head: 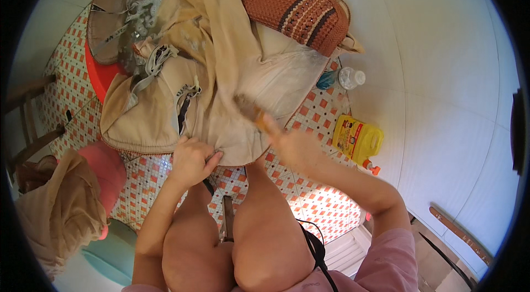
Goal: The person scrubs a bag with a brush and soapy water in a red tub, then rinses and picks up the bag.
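A large beige fabric cover drapes over the near side of a red plastic basin. Its front edge lies above my knees. My left hand grips that edge, beside a torn-looking opening with a frayed strip. In my right hand is a brush with an orange-brown handle, blurred by motion, its head against the wet beige fabric. A rust-brown woven section with dark stripes is folded over on the far right. Foamy water shows at the basin's upper left.
Right of the basin are a clear plastic bottle with blue contents and a yellow jug with an orange cap, near a pale wall. Beige cloth hangs over a pink container at left, near a wooden chair.
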Demonstrator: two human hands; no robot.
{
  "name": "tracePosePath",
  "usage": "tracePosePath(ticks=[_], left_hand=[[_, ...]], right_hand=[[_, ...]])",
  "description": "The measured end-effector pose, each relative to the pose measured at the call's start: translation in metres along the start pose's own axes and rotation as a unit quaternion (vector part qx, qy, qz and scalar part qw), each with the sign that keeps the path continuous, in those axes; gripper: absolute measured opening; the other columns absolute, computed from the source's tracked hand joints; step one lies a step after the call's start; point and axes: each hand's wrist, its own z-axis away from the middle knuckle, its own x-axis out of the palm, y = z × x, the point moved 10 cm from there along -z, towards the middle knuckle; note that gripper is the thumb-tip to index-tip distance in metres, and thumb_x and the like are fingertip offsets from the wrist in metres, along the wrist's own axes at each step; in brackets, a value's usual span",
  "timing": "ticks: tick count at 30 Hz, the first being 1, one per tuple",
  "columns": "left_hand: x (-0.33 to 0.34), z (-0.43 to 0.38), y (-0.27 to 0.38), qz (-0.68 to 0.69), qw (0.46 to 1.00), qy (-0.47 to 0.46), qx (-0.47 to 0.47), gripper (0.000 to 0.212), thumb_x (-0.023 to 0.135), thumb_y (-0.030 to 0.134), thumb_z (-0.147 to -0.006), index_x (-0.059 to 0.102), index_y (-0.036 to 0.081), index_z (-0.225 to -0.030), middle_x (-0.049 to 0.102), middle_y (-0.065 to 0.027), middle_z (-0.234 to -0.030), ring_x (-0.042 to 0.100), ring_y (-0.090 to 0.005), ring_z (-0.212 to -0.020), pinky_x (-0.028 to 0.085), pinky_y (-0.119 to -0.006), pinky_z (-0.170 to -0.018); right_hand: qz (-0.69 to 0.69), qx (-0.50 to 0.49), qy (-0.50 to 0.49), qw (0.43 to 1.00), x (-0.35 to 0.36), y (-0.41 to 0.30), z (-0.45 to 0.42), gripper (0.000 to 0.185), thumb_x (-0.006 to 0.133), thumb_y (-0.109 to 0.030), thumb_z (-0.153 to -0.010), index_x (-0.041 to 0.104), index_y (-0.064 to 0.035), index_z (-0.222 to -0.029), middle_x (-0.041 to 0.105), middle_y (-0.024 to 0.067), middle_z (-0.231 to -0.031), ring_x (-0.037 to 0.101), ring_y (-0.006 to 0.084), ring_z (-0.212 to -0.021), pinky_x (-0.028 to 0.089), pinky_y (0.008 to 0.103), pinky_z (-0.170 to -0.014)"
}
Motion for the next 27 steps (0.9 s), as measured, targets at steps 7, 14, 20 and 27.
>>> tracePosePath(ticks=[7,14,20,27], left_hand=[[0.007,-0.004,0.002,0.009,1.0,0.006,0.0,0.025,0.06,0.021,-0.07,0.051,0.007,-0.051,0.05,-0.0062,-0.052,0.048,-0.0235,-0.056,0.033,-0.034,-0.059],[0.003,-0.008,0.009,-0.008,1.0,0.019,0.014,0.024,0.061,0.022,-0.069,0.053,0.007,-0.052,0.05,-0.007,-0.051,0.048,-0.0244,-0.055,0.034,-0.035,-0.06],[0.006,-0.002,-0.011,-0.021,0.991,-0.092,-0.093,0.035,0.056,0.031,-0.077,0.053,0.006,-0.052,0.055,-0.0105,-0.053,0.054,-0.0288,-0.055,0.04,-0.041,-0.053],[0.007,-0.028,-0.04,-0.127,0.961,-0.066,-0.236,0.037,0.057,0.038,-0.074,0.058,0.003,-0.087,0.058,-0.0166,-0.075,0.055,-0.0299,-0.077,0.041,-0.04,-0.069]], right_hand=[[-0.061,0.056,0.042,0.996,-0.036,0.051,-0.02,0.034,0.046,-0.023,-0.081,0.047,-0.01,-0.112,0.06,0.0168,-0.072,0.061,0.0285,-0.067,0.05,0.0406,-0.058],[0.055,-0.03,0.044,0.997,-0.011,0.036,-0.013,0.038,0.046,-0.03,-0.083,0.042,-0.0085,-0.113,0.059,0.0154,-0.064,0.06,0.0297,-0.059,0.049,0.043,-0.054],[0.015,-0.007,0.07,0.997,0.014,-0.005,0.005,0.04,0.045,-0.028,-0.084,0.039,-0.0093,-0.119,0.058,0.0123,-0.059,0.059,0.027,-0.053,0.048,0.0382,-0.046],[0.028,0.075,0.155,0.985,-0.042,0.078,0.001,0.043,0.04,-0.023,-0.085,0.031,-0.0103,-0.125,0.058,0.0105,-0.059,0.059,0.0257,-0.053,0.047,0.0367,-0.045]])
